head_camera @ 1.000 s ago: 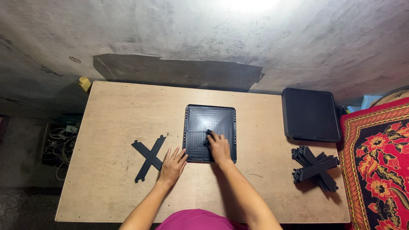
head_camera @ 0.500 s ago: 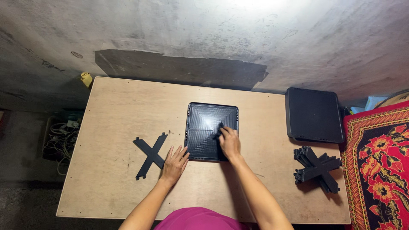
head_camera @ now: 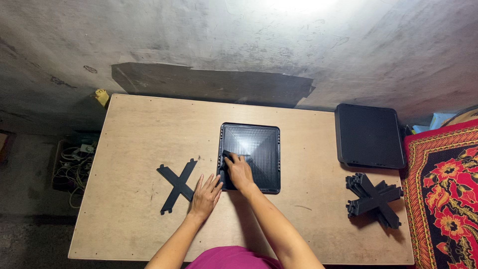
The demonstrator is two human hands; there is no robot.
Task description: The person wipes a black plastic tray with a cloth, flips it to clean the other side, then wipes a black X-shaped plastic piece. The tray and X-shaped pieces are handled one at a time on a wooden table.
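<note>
A black square plastic tray (head_camera: 256,144) lies flat in the middle of the wooden table (head_camera: 149,124). My right hand (head_camera: 239,172) rests inside the tray near its left front corner, fingers pressed on a small black piece there. My left hand (head_camera: 204,195) lies flat and spread on the table just left of the tray's front edge. A black X-shaped plastic piece (head_camera: 177,184) lies on the table left of my left hand, close to it without touching.
A stack of black square trays (head_camera: 368,135) sits at the table's far right. In front of it lies a pile of black X-shaped pieces (head_camera: 373,199). A red patterned cloth (head_camera: 445,194) lies right of the table. Cables (head_camera: 72,164) lie on the floor at left.
My right hand has slid leftward across the tray, from its middle toward the left front corner. My left hand has stayed flat on the table.
</note>
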